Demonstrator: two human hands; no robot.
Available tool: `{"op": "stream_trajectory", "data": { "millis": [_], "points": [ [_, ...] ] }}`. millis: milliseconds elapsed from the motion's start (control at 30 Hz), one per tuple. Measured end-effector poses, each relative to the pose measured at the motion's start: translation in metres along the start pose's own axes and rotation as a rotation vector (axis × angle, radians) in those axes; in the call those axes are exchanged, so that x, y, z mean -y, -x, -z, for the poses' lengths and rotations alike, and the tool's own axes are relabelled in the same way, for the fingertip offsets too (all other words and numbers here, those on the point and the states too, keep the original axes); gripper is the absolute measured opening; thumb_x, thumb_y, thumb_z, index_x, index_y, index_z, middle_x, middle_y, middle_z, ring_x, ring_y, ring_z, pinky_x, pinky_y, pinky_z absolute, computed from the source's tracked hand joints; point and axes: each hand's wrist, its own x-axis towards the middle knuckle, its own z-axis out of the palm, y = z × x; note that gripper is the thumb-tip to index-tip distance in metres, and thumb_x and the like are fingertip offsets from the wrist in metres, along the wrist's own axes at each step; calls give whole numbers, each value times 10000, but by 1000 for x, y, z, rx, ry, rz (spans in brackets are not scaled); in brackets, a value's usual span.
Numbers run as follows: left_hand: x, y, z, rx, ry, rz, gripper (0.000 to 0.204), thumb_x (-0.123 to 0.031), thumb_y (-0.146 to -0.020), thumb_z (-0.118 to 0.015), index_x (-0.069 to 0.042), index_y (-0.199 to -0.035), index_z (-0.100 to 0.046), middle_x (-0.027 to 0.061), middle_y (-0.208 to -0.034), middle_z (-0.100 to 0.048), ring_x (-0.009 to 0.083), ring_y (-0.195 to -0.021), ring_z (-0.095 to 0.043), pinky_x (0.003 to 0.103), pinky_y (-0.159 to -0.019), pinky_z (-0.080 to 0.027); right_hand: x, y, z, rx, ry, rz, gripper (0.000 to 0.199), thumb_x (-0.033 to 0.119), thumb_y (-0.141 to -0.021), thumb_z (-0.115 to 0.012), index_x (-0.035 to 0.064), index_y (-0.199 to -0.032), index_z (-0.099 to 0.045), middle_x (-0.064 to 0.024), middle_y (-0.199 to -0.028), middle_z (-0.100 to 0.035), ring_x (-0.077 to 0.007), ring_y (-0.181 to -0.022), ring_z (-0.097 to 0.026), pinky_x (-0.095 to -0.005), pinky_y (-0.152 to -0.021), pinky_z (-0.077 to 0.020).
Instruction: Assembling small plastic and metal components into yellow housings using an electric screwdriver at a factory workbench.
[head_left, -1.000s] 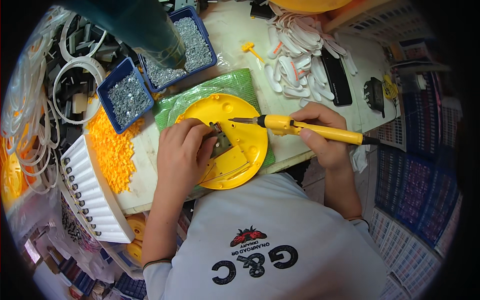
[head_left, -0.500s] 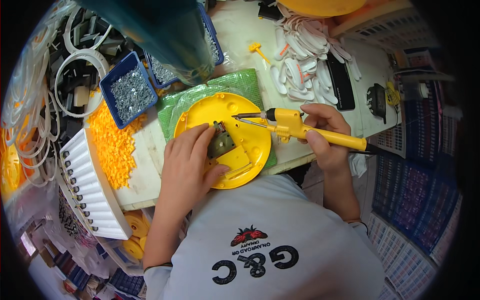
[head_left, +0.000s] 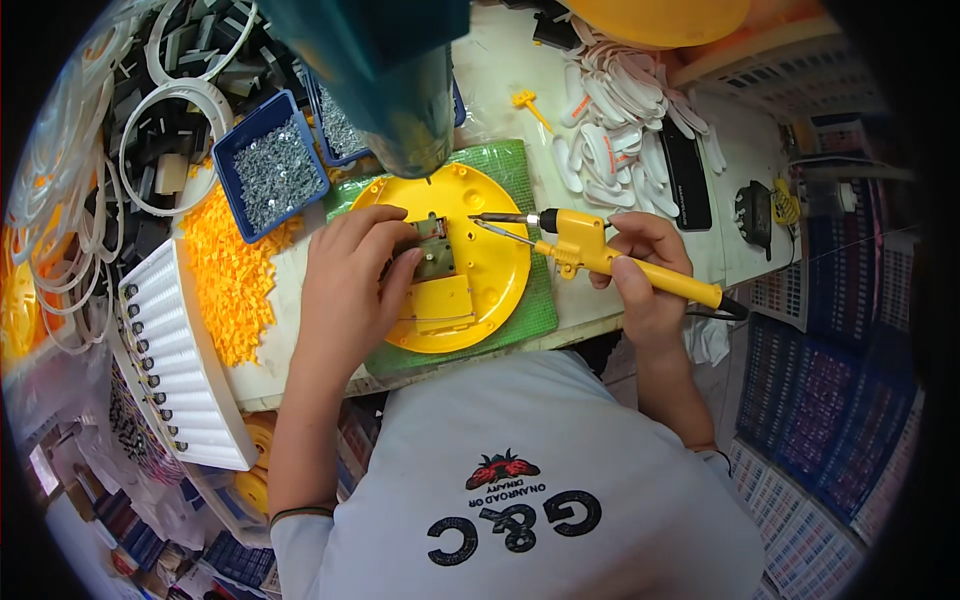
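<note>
A round yellow plastic shell [head_left: 495,300] lies on a green mat. Inside it sits a dark grey-green module [head_left: 436,262], with a square yellow piece [head_left: 441,303] just nearer to me. My left hand [head_left: 355,275] rests over the shell's left side. Its fingers and thumb curl together at the module's left edge; whatever they pinch is hidden. My right hand [head_left: 648,265] is closed around a yellow soldering gun [head_left: 580,242]. Two thin metal tips on the gun point left over the shell, to the right of the module and apart from it.
A dark teal tool [head_left: 370,70] hangs above the shell's far edge. To the left are a blue tray [head_left: 270,170] of small metal parts, loose orange pieces [head_left: 230,285] and a white ribbed holder [head_left: 185,350]. White curved parts [head_left: 610,130] are heaped at the far right.
My left hand has shifted left and away from me, and its thumb has come off the square yellow piece. The shell sits slightly farther left. The soldering gun stays in my right hand.
</note>
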Motion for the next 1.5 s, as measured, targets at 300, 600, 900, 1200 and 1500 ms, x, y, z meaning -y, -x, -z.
{"op": "stream_trajectory", "data": {
  "millis": [300,600,900,1200,1500],
  "points": [
    [-5,-14,-8,-14,57,48,93,-70,-881,-724,-53,-944,-657,100,-1011,-651,331,-1001,-606,438,-892,-462,-6,1,-5,56,-20,-14,379,99,-920,-648,-32,-1266,-568,-79,-859,-640,-120,-738,-617,-265,-702,-540],
    [-8,-17,-13,-13,-130,35,109,-134,-902,-724,-59,-929,-650,82,-1002,-654,303,-1022,-620,443,-913,-436,-12,3,-8,152,74,37,368,63,-908,-658,-38,-1254,-585,-68,-874,-638,-100,-757,-601,-248,-717,-528],
    [-9,-16,-12,-3,-117,64,123,-163,-905,-735,-75,-926,-652,77,-999,-662,300,-1002,-622,429,-896,-422,-15,-4,-10,182,136,76,363,64,-892,-678,-49,-1230,-606,-71,-901,-647,-109,-779,-614,-255,-719,-526],
    [-11,-18,-11,-4,-118,68,118,-159,-912,-726,-66,-917,-653,80,-987,-664,298,-1008,-628,427,-899,-419,-5,-17,-3,258,266,258,287,90,-827,-716,-18,-1081,-639,-87,-933,-678,-142,-814,-641,-291,-795,-532],
    [-12,-18,-11,-4,-112,67,114,-146,-902,-736,-66,-912,-655,76,-977,-665,286,-999,-630,427,-897,-416,1,-25,-2,302,292,253,331,102,-808,-714,-28,-1106,-661,-100,-926,-713,-164,-822,-670,-295,-788,-546]
  ]
}}
